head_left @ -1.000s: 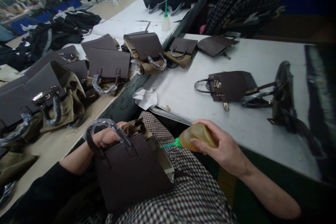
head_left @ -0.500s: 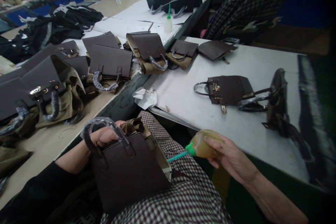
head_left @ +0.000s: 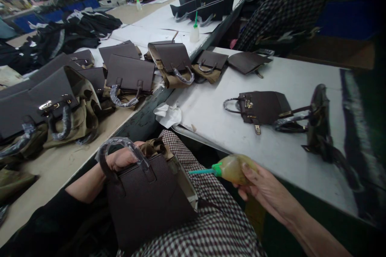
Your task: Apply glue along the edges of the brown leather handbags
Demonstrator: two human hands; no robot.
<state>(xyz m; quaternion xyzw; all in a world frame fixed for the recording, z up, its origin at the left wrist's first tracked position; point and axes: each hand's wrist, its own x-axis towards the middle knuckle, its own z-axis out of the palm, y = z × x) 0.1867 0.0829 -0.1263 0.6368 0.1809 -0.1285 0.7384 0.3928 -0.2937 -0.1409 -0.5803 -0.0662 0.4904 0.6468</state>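
Observation:
A dark brown handbag (head_left: 147, 204) rests on my lap over a checked apron (head_left: 223, 217). Its looped handle (head_left: 120, 144) is wrapped in clear plastic. My left hand (head_left: 125, 158) reaches behind the handle and grips the bag by its upper edge, near the bunched tan lining (head_left: 155, 148); its fingertips are hidden. In my right hand (head_left: 256, 178) is a squeeze bottle (head_left: 233, 170) of yellowish liquid, held on its side. The bottle's green cap and thin blue-green nozzle point left, the tip close to the bag's open side edge.
Several unfinished handbags (head_left: 131, 72) lie on the left table. On the right white table (head_left: 208, 116) are a brown bag (head_left: 263, 106), another bag (head_left: 319, 116) and crumpled paper (head_left: 169, 115). A white bottle (head_left: 194, 33) stands farther back. Co-workers sit beyond.
The squeeze bottle's nozzle has swung up and now lies nearly level, its tip slightly farther left. My left hand and the handbag stay almost still; the view has shifted slightly.

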